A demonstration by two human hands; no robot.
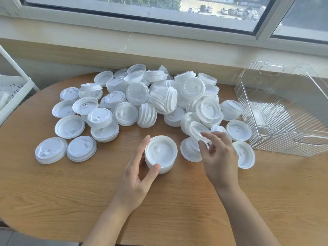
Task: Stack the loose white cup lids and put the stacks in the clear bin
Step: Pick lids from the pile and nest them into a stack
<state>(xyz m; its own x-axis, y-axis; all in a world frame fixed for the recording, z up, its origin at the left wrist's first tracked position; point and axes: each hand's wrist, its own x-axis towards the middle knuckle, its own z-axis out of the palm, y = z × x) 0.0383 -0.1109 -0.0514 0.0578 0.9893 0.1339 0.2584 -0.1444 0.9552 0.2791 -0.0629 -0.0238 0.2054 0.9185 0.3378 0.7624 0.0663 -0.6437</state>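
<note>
Left hand (137,176) cupped around short lid stack (160,154) on wooden table (177,201). Right hand (219,157) pinching tilted lid (197,130) near pile (150,100). Clear bin (284,110) far right.

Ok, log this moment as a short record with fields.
surface: round wooden table
left hand: holds a short stack of lids resting on the table
right hand: fingertips pinch one tilted lid
loose lids: big heap across the table's far side
clear bin: at the right, no lids visible inside
</note>
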